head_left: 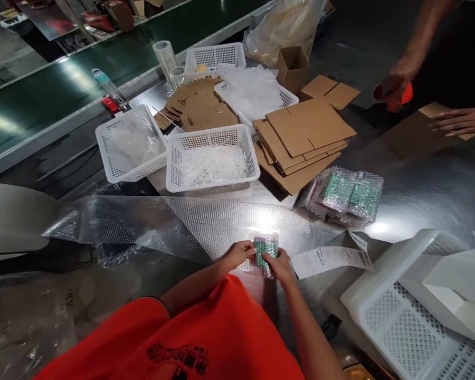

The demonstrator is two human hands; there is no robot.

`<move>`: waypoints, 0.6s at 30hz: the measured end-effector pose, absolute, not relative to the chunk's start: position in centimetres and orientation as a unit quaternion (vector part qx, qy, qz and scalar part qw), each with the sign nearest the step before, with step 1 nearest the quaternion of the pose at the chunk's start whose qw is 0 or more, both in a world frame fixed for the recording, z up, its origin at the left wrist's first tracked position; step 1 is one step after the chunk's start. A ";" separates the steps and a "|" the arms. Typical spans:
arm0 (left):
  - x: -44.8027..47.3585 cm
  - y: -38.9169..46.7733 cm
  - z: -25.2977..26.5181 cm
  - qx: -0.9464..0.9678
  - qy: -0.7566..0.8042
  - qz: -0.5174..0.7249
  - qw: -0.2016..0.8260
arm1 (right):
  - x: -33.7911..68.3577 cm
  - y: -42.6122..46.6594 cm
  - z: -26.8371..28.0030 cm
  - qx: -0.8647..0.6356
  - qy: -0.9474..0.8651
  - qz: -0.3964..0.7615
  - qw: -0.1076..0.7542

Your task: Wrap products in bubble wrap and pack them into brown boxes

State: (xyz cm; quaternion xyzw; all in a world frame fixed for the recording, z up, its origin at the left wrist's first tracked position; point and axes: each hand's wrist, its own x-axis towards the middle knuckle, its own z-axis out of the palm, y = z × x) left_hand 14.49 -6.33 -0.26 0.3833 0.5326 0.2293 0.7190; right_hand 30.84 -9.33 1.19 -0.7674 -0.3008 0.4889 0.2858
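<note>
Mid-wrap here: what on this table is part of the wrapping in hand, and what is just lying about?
In hand: left hand, right hand, green item, bubble wrap sheet.

Lying about: wrapped bundles, cardboard stack, white baskets, paper slip.

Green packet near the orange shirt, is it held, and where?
Yes: the left hand and right hand hold the small green packet by its side edges.

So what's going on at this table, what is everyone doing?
A person in an orange shirt holds a small green item between the left hand and right hand, on a sheet of bubble wrap. Wrapped green packets lie nearby, beside flat cardboard boxes and white baskets. Across the table, a co-worker's hand grips something orange.
</note>
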 end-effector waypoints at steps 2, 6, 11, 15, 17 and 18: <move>14.6 -6.3 -0.2 0.399 0.552 0.222 0.698 | 30.6 -9.4 1.1 -0.776 -0.287 0.486 0.281; 15.1 -6.7 0.5 0.434 0.628 0.221 0.607 | 30.4 -9.5 1.1 -0.771 -0.285 0.490 0.290; 15.5 -7.2 2.9 0.490 0.670 0.186 0.526 | 30.1 -9.5 1.4 -0.769 -0.312 0.475 0.294; 15.6 -6.9 4.1 0.496 0.685 0.143 0.515 | 29.3 -9.5 1.4 -0.773 -0.346 0.445 0.292; 15.7 -6.4 4.0 0.480 0.699 0.127 0.515 | 28.8 -9.5 1.2 -0.784 -0.360 0.419 0.285; 15.7 -6.2 3.9 0.469 0.706 0.123 0.516 | 28.5 -9.6 1.1 -0.792 -0.365 0.403 0.279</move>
